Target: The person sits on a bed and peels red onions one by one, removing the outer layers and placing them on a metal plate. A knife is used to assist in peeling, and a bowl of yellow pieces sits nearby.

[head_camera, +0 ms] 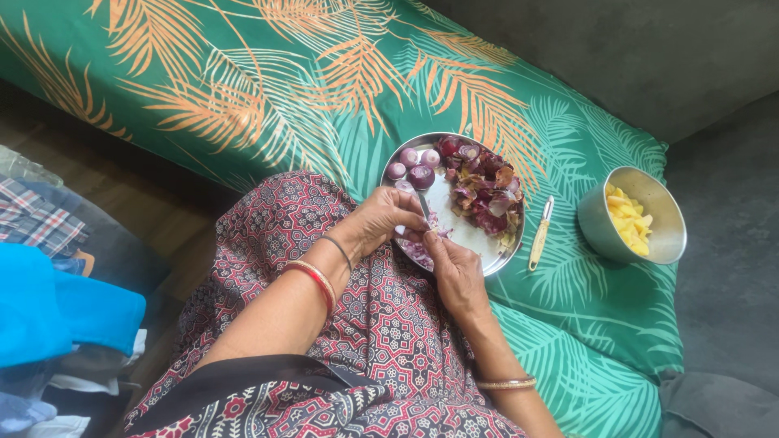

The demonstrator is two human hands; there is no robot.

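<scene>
Head view: left hand [381, 221] and right hand [456, 272] pinched a knife [423, 205] and onion [428, 239] over steel plate [497, 261]; peeler [540, 235] and bowl [596, 227] of yellow pieces lay beside, apart.

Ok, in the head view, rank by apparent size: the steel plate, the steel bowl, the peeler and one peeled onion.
1. Steel plate, clearly largest.
2. Steel bowl, lying about as far from the camera.
3. Peeler, long but thin.
4. Peeled onion, smallest.
</scene>
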